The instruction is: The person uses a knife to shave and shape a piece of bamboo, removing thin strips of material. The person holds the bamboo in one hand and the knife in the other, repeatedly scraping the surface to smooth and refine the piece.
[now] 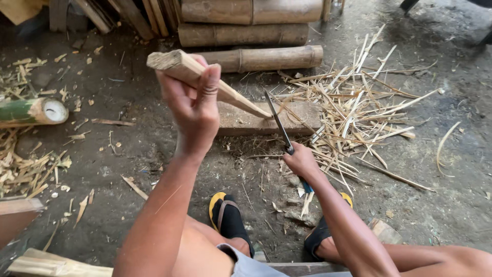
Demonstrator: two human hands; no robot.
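left hand point(195, 105) in closed grip holds bamboo stick point(205, 79) slanted, lower tip braced on wooden block point(256, 123) for support; right hand point(301, 161) closed on knife point(279, 123), blade beside the tip; shavings point(353, 107) piled just beyond.

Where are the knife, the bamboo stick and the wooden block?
knife point(277, 122), head view, middle of the blade
bamboo stick point(177, 64), head view, thick upper end above the left hand point(195, 110)
wooden block point(300, 120), head view, bare top face
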